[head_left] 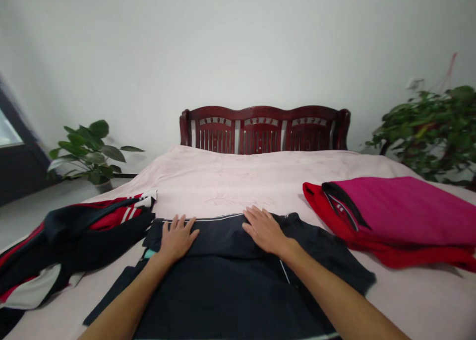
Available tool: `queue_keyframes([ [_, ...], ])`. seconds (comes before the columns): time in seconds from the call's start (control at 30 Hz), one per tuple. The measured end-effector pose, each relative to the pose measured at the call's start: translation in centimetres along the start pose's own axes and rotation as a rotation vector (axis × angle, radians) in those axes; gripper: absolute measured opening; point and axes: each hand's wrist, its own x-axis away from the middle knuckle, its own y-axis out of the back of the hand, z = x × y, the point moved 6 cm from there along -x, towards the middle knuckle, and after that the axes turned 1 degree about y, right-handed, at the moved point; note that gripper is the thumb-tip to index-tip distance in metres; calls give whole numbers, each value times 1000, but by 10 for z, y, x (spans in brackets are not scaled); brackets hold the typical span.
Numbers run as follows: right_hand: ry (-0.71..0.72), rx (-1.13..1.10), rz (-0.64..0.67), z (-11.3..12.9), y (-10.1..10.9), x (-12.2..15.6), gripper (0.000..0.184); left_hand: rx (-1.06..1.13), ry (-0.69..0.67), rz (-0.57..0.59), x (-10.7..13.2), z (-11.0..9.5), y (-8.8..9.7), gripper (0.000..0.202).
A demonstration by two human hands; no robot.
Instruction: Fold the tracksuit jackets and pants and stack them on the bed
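Head view has both palms down on the dark garment (230, 280), spread over the near part of the pink bed sheet (238, 181) between a rumpled red-and-black jacket (74, 236) and a folded magenta-and-red stack (401, 211). Left hand (177, 238) and right hand (265, 229) lie side by side on its folded upper edge, fingers spread, clasping nothing. The risk I see: only pressure pins the cloth, so an uneven push could skew the fold, bunch the sheet or pull the loose sleeve (345, 270) crooked.
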Motion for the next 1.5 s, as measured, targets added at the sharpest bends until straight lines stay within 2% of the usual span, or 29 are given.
queue_keyframes([
  [0.07, -2, 4, 139, -18, -24, 9, 56, -88, 61, 5, 4, 19, -10, 57],
  [0.17, -51, -36, 169, -47, -35, 25, 59, -104, 63, 45, 6, 34, -19, 59],
  [0.27, -109, -162, 79, -74, -19, 32, 49, -84, 110, 69, 3, 34, -11, 57],
  [0.33, -231, -236, -83, -100, 2, 32, 43, -22, 125, 44, 3, 21, 3, 52],
  [0.4, -349, -224, -221, -130, 20, 33, 42, 140, 31, 3, 8, -11, 20, 46],
  [0.43, -368, -191, -234, -142, 25, 33, 46, 247, -60, -9, 13, -34, 29, 43],
  [0.53, -294, -69, -75, -163, 24, 30, 60, 456, -287, -2, 35, -111, 50, 33],
  [0.6, -240, -20, 24, -166, 18, 29, 56, 453, -404, 42, 50, -161, 53, 44],
  [0.67, -215, 3, 53, -165, 16, 28, 46, 391, -420, 61, 58, -197, 49, 65],
  [0.7, -210, 10, 49, -163, 17, 28, 42, 350, -413, 67, 58, -209, 45, 70],
  [0.77, -204, 22, 27, -160, 19, 27, 35, 277, -393, 84, 55, -222, 35, 67],
  [0.9, -250, 17, -35, -165, 18, 23, 26, 261, -433, 117, 47, -223, 19, 65],
  [1.1, -360, -135, -45, -191, -1, 12, 13, 311, -468, 104, 48, -213, 10, 65],
  [1.2, -389, -275, -3, -204, -6, 9, 21, 322, -452, 90, 49, -212, 8, 67],
  [1.37, -352, -453, 45, -208, 1, 8, 51, 343, -475, 76, 51, -216, 8, 74],
  [1.43, -324, -474, 58, -204, 5, 5, 49, 339, -482, 68, 51, -216, 9, 74],
  [1.5, -300, -467, 60, -199, 6, 1, 38, 334, -488, 64, 51, -216, 9, 75],
])
